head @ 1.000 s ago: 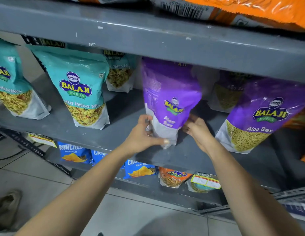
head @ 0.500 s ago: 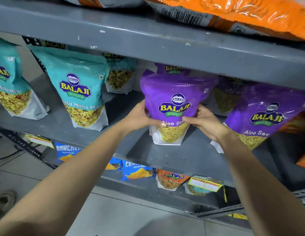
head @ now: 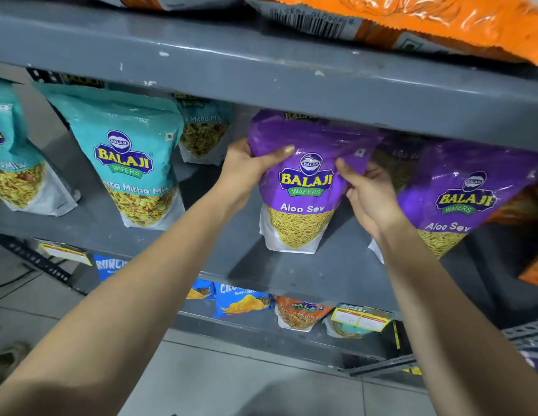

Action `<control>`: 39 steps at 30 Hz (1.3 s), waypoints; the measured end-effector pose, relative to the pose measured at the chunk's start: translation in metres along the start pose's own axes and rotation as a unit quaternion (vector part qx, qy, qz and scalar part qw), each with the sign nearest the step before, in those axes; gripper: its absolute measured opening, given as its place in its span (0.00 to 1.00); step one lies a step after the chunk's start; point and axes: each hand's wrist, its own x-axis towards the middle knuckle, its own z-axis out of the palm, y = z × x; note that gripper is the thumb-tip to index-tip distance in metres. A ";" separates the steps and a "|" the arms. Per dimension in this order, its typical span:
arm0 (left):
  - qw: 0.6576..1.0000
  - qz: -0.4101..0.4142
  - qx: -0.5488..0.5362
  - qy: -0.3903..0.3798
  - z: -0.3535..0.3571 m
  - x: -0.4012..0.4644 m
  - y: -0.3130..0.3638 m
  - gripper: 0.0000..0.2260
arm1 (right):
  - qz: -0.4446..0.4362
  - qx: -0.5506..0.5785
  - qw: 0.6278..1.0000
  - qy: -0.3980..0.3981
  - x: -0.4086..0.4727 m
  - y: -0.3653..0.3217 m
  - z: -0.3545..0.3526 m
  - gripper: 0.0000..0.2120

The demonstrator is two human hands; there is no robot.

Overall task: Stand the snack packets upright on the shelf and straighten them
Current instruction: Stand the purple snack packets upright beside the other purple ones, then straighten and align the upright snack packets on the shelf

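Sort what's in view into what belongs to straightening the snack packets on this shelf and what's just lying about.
Part of the job:
- purple Aloo Sev packet, held by the left hand and right hand
- second Aloo Sev packet
- teal Mitha Mix packet
- grey shelf

Just lying about:
- orange bag on the shelf above
- blue chip packets below
- price tag

Shelving: grey metal rack [head: 261, 73], paint pretty chipped and scuffed along the front edge
Uprights: perforated metal struts, one low on the left [head: 36, 259] and one bottom right [head: 388, 366]
Floor: pale grey tiles [head: 231, 382] with thin dark grout lines
Light: kinda dim under the boards, soft glare on the top edge
Corner: dark cable [head: 9, 283] lying on the floor, far left
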 end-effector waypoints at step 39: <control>0.916 -0.154 0.343 0.141 -0.305 -0.066 -0.053 0.52 | 0.130 -0.358 0.920 -0.093 -0.041 0.214 0.210 0.41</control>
